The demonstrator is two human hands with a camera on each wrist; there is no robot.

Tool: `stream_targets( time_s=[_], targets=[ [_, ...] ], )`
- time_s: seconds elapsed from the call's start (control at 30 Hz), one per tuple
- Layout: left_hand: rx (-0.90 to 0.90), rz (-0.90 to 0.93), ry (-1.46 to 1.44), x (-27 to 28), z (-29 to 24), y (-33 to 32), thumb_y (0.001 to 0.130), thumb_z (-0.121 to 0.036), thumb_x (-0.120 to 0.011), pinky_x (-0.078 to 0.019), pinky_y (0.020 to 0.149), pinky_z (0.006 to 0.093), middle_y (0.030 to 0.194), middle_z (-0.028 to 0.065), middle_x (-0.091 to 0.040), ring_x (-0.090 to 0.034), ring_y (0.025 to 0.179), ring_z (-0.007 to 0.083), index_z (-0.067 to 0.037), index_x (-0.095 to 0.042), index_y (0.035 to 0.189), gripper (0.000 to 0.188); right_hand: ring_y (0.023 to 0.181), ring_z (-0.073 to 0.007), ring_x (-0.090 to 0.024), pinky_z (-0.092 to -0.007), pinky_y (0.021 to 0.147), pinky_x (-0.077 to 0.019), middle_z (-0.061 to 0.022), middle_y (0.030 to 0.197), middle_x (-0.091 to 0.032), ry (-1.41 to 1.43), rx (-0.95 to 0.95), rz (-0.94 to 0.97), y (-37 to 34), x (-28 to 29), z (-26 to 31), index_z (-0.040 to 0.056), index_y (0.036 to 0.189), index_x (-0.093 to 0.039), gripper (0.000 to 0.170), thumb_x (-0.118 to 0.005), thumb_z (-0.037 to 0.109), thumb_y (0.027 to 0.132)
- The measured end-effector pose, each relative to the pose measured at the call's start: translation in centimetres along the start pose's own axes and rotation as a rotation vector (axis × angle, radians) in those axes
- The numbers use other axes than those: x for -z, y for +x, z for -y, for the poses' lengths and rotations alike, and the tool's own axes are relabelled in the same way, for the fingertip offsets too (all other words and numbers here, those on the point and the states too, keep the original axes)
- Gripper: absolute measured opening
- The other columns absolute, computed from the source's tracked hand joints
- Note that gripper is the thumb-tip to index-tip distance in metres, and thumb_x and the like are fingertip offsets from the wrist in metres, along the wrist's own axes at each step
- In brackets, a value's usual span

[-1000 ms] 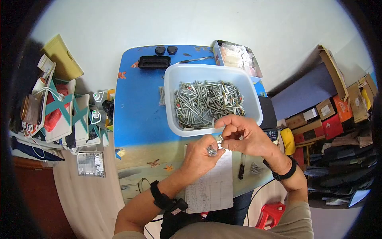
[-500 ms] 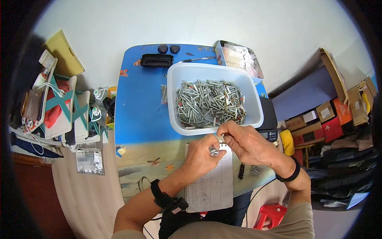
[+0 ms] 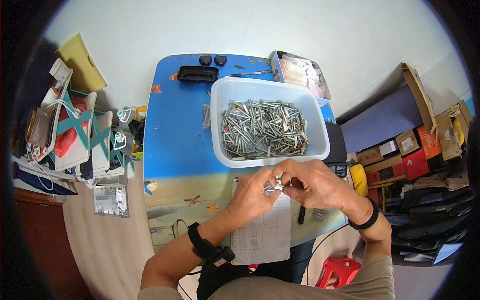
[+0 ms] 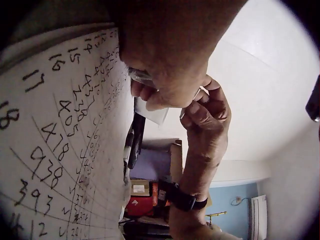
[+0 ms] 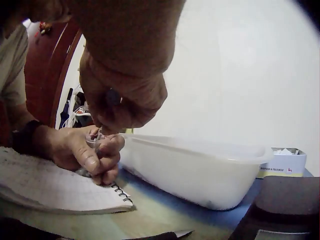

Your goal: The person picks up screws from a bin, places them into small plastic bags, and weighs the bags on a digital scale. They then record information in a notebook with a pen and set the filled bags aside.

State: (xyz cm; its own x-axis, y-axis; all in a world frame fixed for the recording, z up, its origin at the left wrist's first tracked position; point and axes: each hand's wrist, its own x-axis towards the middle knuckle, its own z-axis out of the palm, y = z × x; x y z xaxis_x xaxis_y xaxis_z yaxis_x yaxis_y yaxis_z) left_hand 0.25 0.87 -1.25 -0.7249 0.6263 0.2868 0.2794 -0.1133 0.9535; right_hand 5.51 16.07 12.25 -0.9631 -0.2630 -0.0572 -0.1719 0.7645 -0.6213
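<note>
Close in front of the tub, my left hand holds a bundle of silver metal screws, their ends showing between thumb and fingers. Shiny clear plastic shows around the bundle in the right wrist view. My right hand meets the left one, thumb and forefinger pinching a short silver piece right at the bundle; the left wrist view shows its bright edge between the fingertips. A rounded grey end also shows within the curled right fingers. Most of the bundle is hidden by the left palm.
A white plastic tub holds many loose screws. Below the hands lies a spiral notebook with handwritten numbers. A black scale, a tin of small bags, a black case and a few screws are around.
My right hand's fingers, more spread at first, have curled in and come down against the left hand's bundle. The left hand stays nearly in place, still gripping the screws.
</note>
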Motion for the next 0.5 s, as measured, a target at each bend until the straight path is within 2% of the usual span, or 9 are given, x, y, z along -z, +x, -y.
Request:
stream_targets(
  time_s=[0.1,0.17,0.23,0.27,0.33,0.37,0.43,0.47,0.5],
  targets=[
    [-0.033,0.01,0.058,0.3,-0.1,0.0,0.073,-0.002,-0.077,-0.0504,0.063,0.043,0.076,0.019,-0.064,-0.067,0.073,0.039,-0.002,-0.055,0.09,0.028,0.068,-0.0289,-0.065,-0.0353,0.061,-0.0509,-0.0109,0.082,-0.067,-0.041,0.049,0.004,0.0,-0.1,-0.3,0.0041,0.109,-0.064,0.031,-0.073,-0.002,0.08],
    [0.043,0.048,0.073,0.3,-0.1,0.0,0.076,-0.005,-0.078,-0.0537,0.069,0.0369,0.085,0.0135,-0.069,-0.071,0.081,0.0292,-0.002,-0.06,0.091,0.024,0.072,-0.0302,-0.066,-0.0361,0.064,-0.0517,-0.0113,0.084,-0.067,-0.09,0.117,-0.023,0.0,-0.2,-0.4,0.0041,0.105,-0.065,0.026,-0.073,-0.001,0.081],
    [0.063,0.058,0.092,0.4,-0.2,0.0,0.075,-0.005,-0.078,-0.0535,0.07,0.0367,0.085,0.0138,-0.069,-0.071,0.082,0.0296,-0.002,-0.06,0.091,0.023,0.08,-0.0378,-0.065,-0.0441,0.067,-0.0501,-0.0157,0.084,-0.064,-0.04,0.166,-0.051,0.1,-0.3,-0.4,0.0032,0.104,-0.061,0.03,-0.07,-0.004,0.076],
    [0.083,0.067,0.112,0.4,-0.3,0.0,0.075,-0.005,-0.078,-0.0534,0.07,0.0365,0.086,0.0141,-0.069,-0.071,0.082,0.03,-0.002,-0.061,0.091,0.023,0.08,-0.0378,-0.065,-0.0441,0.067,-0.0501,-0.0157,0.084,-0.064,-0.04,0.164,-0.051,0.0,-0.3,-0.2,0.0032,0.104,-0.061,0.03,-0.07,-0.004,0.076],
    [0.105,0.077,0.138,0.6,-0.9,0.1,0.075,-0.004,-0.077,-0.0531,0.07,0.0368,0.085,0.0142,-0.068,-0.071,0.082,0.0303,-0.002,-0.061,0.091,0.023,0.077,-0.0358,-0.064,-0.0409,0.066,-0.0508,-0.0146,0.083,-0.063,-0.073,0.119,-0.001,0.0,-0.1,0.1,0.0037,0.104,-0.064,0.019,-0.068,0.001,0.085],
    [0.127,0.087,0.163,0.7,-1.0,0.1,0.075,-0.004,-0.077,-0.0528,0.07,0.037,0.084,0.0142,-0.068,-0.07,0.081,0.0306,-0.002,-0.061,0.092,0.023,0.077,-0.0358,-0.064,-0.0409,0.066,-0.0508,-0.0146,0.083,-0.063,-0.073,0.119,-0.001,-0.2,-0.3,-0.1,0.0037,0.104,-0.064,0.019,-0.068,0.001,0.085],
    [0.093,0.094,0.118,0.9,-1.0,0.1,0.075,-0.004,-0.077,-0.0524,0.069,0.0374,0.083,0.014,-0.068,-0.07,0.079,0.0311,-0.003,-0.061,0.091,0.023,0.07,-0.0266,-0.062,-0.0368,0.062,-0.0487,-0.0106,0.08,-0.061,-0.123,0.183,-0.102,-0.6,-1.1,-0.8,0.0021,0.108,-0.061,0.017,-0.063,0.003,0.092],
    [0.057,0.1,0.072,0.9,-0.9,0.1,0.075,-0.003,-0.077,-0.052,0.069,0.0378,0.082,0.0139,-0.067,-0.069,0.078,0.0315,-0.003,-0.06,0.091,0.023,0.07,-0.0266,-0.062,-0.0368,0.062,-0.0487,-0.0106,0.08,-0.061,-0.122,0.184,-0.102,-0.7,-1.1,-0.5,0.0021,0.108,-0.061,0.017,-0.063,0.003,0.092],
    [0.058,0.1,0.072,0.8,-0.6,0.1,0.075,-0.003,-0.077,-0.052,0.069,0.0378,0.082,0.0139,-0.067,-0.069,0.078,0.0315,-0.003,-0.06,0.091,0.023,0.07,-0.025,-0.06,-0.0368,0.064,-0.0482,-0.0114,0.082,-0.059,0.094,-0.007,-0.059,-0.7,-1.0,0.0,0.002,0.111,-0.059,0.019,-0.062,0.001,0.092]
  ],
)
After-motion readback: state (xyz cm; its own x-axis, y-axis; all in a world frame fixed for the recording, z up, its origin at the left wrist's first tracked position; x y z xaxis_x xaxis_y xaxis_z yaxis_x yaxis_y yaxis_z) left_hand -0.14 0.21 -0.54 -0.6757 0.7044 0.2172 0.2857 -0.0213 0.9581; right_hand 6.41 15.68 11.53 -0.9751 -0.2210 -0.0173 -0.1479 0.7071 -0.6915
